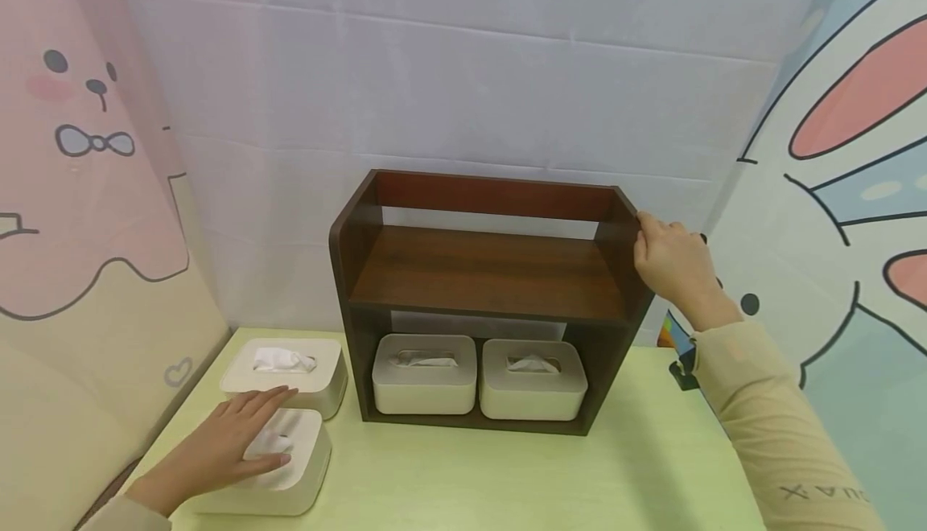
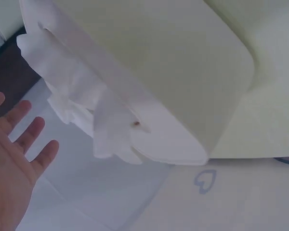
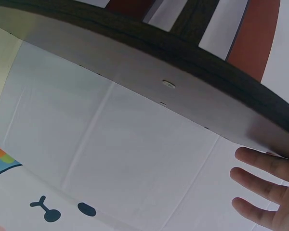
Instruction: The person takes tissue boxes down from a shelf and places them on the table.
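A dark brown wooden shelf [image 1: 492, 273] with two levels stands on the table. My right hand [image 1: 673, 261] touches the top of its right side panel [image 3: 149, 72]; in the right wrist view several fingers [image 3: 257, 180] extend loosely by the panel's outer face. My left hand [image 1: 228, 442], fingers spread, is over the nearer white tissue box [image 1: 307, 475] on the left; whether it touches the lid cannot be told. The left wrist view shows a box with white tissue [image 2: 82, 91] sticking out, the left hand apart from it. Another tissue box [image 1: 326, 378] sits just behind.
Two tissue boxes, a left one [image 1: 425, 394] and a right one [image 1: 533, 398], sit side by side on the shelf's lower level. The light green table [image 1: 463, 483] meets cartoon-printed cloths at both sides and a pale cloth [image 1: 463, 72] behind. A small black object [image 1: 683, 376] is at the right edge.
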A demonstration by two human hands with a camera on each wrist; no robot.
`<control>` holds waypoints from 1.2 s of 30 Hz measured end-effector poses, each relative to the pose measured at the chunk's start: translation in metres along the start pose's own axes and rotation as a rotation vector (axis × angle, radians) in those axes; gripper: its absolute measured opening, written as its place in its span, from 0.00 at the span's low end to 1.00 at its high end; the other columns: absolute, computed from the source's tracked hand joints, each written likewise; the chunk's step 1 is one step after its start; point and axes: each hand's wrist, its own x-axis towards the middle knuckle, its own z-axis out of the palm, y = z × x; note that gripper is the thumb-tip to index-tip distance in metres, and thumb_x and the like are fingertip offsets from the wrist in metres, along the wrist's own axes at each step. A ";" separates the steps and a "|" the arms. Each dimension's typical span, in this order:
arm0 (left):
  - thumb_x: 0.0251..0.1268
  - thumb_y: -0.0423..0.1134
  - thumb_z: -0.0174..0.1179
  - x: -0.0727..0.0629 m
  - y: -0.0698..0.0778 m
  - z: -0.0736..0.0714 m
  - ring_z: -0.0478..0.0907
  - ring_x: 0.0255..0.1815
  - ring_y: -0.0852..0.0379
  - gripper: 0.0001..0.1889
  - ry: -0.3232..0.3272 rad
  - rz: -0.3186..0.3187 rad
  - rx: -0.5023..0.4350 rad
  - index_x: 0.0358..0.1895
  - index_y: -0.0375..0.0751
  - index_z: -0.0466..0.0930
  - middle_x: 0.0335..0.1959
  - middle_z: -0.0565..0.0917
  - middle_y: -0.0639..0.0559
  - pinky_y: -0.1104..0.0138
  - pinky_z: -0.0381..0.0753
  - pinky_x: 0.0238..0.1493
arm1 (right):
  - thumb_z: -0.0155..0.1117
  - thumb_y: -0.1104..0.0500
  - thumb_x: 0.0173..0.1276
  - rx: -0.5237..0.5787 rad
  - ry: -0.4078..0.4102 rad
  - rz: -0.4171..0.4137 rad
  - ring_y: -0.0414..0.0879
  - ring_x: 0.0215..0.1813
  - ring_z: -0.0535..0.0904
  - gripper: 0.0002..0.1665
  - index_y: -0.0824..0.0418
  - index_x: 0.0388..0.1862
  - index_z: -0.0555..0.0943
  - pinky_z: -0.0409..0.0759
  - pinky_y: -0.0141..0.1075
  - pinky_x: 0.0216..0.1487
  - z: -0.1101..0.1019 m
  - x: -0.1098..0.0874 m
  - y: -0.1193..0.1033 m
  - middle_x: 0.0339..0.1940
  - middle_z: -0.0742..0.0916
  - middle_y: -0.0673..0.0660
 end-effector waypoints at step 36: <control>0.54 0.55 0.61 0.133 0.093 0.050 0.69 0.58 0.42 0.37 -0.051 0.067 -0.060 0.64 0.41 0.63 0.61 0.70 0.43 0.50 0.73 0.51 | 0.38 0.60 0.68 0.013 0.002 0.011 0.70 0.44 0.73 0.25 0.72 0.59 0.66 0.70 0.62 0.37 -0.004 -0.003 -0.006 0.50 0.78 0.75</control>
